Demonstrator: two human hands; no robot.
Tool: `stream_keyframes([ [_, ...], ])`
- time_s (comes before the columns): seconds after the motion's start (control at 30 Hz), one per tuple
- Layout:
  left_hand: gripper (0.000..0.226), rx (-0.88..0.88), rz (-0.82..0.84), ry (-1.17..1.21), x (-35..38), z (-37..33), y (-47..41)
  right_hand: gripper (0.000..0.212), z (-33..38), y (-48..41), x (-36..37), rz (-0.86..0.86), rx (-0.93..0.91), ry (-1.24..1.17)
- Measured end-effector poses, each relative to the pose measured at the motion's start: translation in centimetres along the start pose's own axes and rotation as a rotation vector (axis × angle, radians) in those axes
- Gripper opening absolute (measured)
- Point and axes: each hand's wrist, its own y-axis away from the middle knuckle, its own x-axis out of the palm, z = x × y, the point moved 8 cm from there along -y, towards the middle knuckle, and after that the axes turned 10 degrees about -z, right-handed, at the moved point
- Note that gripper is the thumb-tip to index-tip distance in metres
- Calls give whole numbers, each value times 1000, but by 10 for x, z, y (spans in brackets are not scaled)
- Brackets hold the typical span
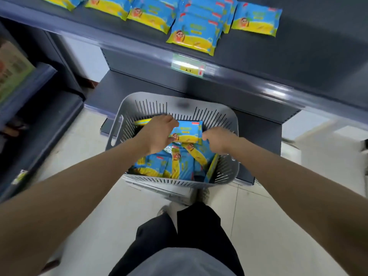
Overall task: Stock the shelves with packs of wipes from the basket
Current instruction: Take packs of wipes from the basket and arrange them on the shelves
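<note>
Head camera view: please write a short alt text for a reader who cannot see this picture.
Both bare hands, left hand and right hand, reach into a grey slatted basket on the floor and grip one blue-and-yellow pack of wipes above a pile of others. Similar packs lie on the dark shelf above.

arms: both bare to above the elbow, no sleeves in view | hands: left hand (pixel 157 134) and right hand (pixel 219 139) bare, ungloved | trousers (pixel 191 236): black, loose | top (pixel 179 261): grey | shoes (pixel 203 194): light-coloured, blurred
</note>
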Motion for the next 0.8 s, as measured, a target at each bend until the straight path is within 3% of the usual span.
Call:
stream_keyframes([
  [0.13, 46, -19, 69, -32, 32, 4, -2, 47, -6, 0, 55, 255, -48, 114],
  [0.23, 46, -21, 104, -64, 45, 6, -5, 45, -7, -2, 83, 339, -74, 174],
  [0.33, 46, -16, 101, -65, 49, 8, -7, 34, -8, -9, 87, 305, -77, 175],
  [0.6, 41, -22, 116, -41, 59, 10, -16, 27, -9, -24, 100, 275, -91, 195],
  [0.8, 40, -114, 113, 31, 57, 30, -24, 20, -14, -37, 60, 254, -145, 147],
])
